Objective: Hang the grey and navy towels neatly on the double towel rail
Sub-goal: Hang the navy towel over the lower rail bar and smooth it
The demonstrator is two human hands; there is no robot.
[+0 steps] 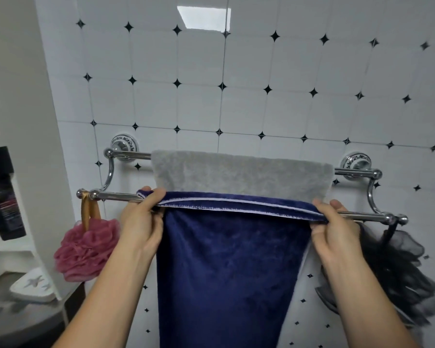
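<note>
A chrome double towel rail [116,196] is fixed to the white tiled wall. The grey towel [241,174] hangs over its back bar. Over the front bar lies the navy towel [231,267], its long panel hanging down toward me and its white-stitched hem showing along the top. My left hand [142,222] pinches the navy towel's upper left corner at the front bar. At the upper right corner, my right hand [334,229] grips the same towel. Both hands hold the hem stretched along the bar.
A pink bath puff [86,249] hangs by a gold ribbon from the rail's left end. A black mesh puff [397,267] hangs from the right end. At the left are a white shelf unit with a dark bottle [3,194] and a soap dish [33,287].
</note>
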